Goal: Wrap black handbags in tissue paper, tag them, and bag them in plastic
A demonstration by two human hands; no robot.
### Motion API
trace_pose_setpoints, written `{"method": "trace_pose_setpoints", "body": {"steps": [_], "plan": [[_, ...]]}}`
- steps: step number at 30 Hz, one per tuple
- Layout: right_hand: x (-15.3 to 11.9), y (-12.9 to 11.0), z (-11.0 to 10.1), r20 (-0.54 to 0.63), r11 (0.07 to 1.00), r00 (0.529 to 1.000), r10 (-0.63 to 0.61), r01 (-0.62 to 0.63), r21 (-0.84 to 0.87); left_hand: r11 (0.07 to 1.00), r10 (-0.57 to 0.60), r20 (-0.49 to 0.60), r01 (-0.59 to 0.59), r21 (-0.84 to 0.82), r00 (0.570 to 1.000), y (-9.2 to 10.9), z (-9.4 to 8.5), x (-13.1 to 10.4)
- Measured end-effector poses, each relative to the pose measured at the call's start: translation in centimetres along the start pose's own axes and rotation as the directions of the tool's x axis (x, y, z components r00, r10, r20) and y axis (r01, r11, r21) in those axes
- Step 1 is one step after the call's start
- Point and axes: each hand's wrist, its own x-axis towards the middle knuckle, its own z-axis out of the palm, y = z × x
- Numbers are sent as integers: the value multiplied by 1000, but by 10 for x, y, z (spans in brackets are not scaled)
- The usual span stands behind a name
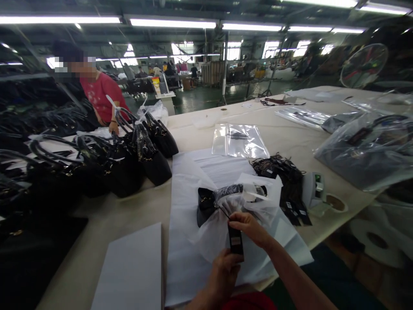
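A black hang tag [235, 242] with a small pale label is held between my two hands. My left hand [225, 269] pinches its lower end. At its top, the fingers of my right hand [245, 224] are closed on the tag's cord, which runs up toward the bag. The black handbag [205, 206] lies on white paper sheets [183, 241], partly wrapped in thin white tissue [213, 239]. Clear plastic film covers its handle [229, 189]. The tissue hides much of the bag's body.
Several black handbags [155, 165] stand along the left, where a person in a red top [105, 94] reaches among them. Right of my bag are a pile of black tags [279, 170] and a tape dispenser [312, 189]. Clear plastic bags [240, 140] lie beyond; a bagged handbag [371, 150] sits far right.
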Motion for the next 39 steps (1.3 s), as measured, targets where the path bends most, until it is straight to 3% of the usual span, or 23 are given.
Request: {"method": "trace_pose_setpoints", "body": {"steps": [1, 2, 4, 6, 11, 15, 19, 22, 25, 27, 29, 31, 35, 37, 39], "plan": [[0, 2, 1, -33, 999, 999, -19, 18, -29, 950, 231, -44, -215, 225, 972, -2, -6, -1], [2, 3, 3, -74, 997, 996, -43, 38, -69, 822, 430, -66, -360, 442, 900, -4, -12, -1], [5, 7, 4, -142, 984, 986, -90, 66, -165, 559, 645, -94, -384, 735, 759, -7, -26, 2], [8, 10, 4, -152, 968, 981, -120, 81, -238, 439, 687, -100, -302, 846, 720, -8, -40, 10], [13, 17, 8, -272, 893, 955, -117, -18, -449, 425, 651, -80, -275, 863, 755, -2, -78, 30], [15, 23, 19, -236, 829, 969, -70, -75, -554, 466, 642, -181, -192, 863, 745, 10, -118, 42], [17, 29, 25, -299, 809, 953, -42, -143, -570, 458, 645, -228, -131, 879, 729, 26, -152, 56], [18, 34, 25, -315, 813, 948, -41, -152, -563, 417, 652, -210, -114, 902, 728, 38, -168, 69], [18, 37, 25, -338, 826, 940, -47, -154, -542, 385, 603, -158, -112, 916, 782, 44, -176, 84], [16, 41, 26, -318, 838, 946, -63, -123, -532, 397, 502, -149, -74, 915, 852, 45, -179, 95], [12, 49, 27, -317, 862, 944, -90, -86, -500, 443, 419, -165, -43, 895, 893, 48, -178, 101], [4, 63, 26, -383, 884, 919, -94, -99, -456, 516, 433, -148, -110, 850, 889, 57, -172, 103], [-16, 95, 18, -536, 880, 840, -90, -184, -437, 634, 566, -60, -388, 669, 822, 95, -145, 97], [-26, 105, 9, -525, 861, 845, -106, -186, -473, 685, 571, -63, -433, 586, 818, 116, -128, 99], [-35, 108, -2, -505, 838, 858, -87, -211, -503, 754, 524, -81, -418, 506, 848, 132, -114, 106]]}}
